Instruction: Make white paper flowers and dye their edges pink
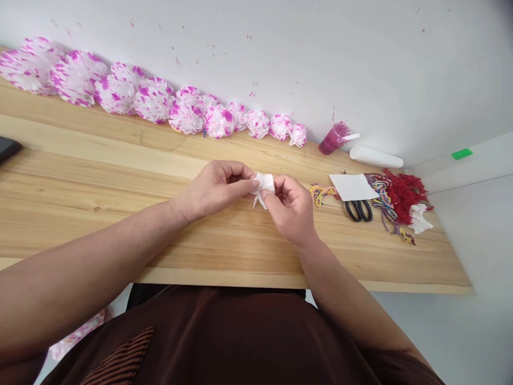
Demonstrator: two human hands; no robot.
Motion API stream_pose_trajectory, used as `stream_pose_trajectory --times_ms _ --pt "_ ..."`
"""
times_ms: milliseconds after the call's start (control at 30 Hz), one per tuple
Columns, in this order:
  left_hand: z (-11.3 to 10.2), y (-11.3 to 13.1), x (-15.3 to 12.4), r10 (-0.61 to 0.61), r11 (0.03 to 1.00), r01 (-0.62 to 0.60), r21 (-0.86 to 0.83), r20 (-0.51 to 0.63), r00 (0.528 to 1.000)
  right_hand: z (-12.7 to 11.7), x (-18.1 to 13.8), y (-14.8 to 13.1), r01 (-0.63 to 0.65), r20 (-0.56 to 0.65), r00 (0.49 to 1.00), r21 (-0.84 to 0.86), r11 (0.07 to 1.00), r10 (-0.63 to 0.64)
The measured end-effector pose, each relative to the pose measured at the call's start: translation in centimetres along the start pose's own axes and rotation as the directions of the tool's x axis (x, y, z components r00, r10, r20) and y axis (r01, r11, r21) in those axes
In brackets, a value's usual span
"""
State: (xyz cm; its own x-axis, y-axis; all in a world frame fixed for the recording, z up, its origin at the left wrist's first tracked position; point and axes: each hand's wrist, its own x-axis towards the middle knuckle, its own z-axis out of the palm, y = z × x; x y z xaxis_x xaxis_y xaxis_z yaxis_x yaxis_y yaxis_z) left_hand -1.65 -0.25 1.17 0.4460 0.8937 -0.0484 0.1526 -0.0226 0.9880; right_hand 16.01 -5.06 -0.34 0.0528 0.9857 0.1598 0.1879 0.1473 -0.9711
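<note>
Over the middle of the wooden table [100, 176], both my hands pinch one small white folded paper piece [264, 184]. My left hand [218, 187] grips its left side with thumb and curled fingers. My right hand [290, 206] holds its right side, fingers closed around it. A short white tail of the paper hangs down between my hands.
A row of several white-and-pink paper flowers [152, 99] lines the wall. To the right lie a pink cup [333, 139], a white roll [375, 157], a white sheet [352, 187], black scissors [359, 209], coloured rubber bands [320, 193] and red yarn [404, 195]. A dark object [8, 148] lies at the left edge.
</note>
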Motion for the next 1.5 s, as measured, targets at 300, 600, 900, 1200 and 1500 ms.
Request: stream_pose_trajectory --times_ms 300,600,900,1200,1500 --pt "0.62 -0.25 -0.13 0.122 0.979 -0.106 0.174 -0.085 0.989 0.01 0.04 0.07 0.017 -0.02 1.0 0.003 1.0 -0.017" --pt "0.3 -0.31 0.11 -0.021 0.998 0.022 0.052 -0.022 1.0 0.1 0.02 0.05 -0.002 -0.01 1.0 -0.018 1.0 0.002" --pt "0.17 -0.05 0.06 -0.065 0.998 0.066 -0.008 0.024 0.998 0.11 -0.05 -0.06 -0.003 -0.017 1.0 -0.022 1.0 0.002" --pt "0.02 -0.24 0.14 -0.066 0.998 0.067 -0.009 0.061 0.996 -0.01 0.03 0.21 -0.016 -0.023 1.0 -0.073 0.997 0.015" --pt "0.09 -0.18 0.09 -0.049 0.996 0.046 0.075 0.042 0.998 0.07 -0.06 0.0 -0.024 0.03 0.999 -0.065 0.998 0.026"
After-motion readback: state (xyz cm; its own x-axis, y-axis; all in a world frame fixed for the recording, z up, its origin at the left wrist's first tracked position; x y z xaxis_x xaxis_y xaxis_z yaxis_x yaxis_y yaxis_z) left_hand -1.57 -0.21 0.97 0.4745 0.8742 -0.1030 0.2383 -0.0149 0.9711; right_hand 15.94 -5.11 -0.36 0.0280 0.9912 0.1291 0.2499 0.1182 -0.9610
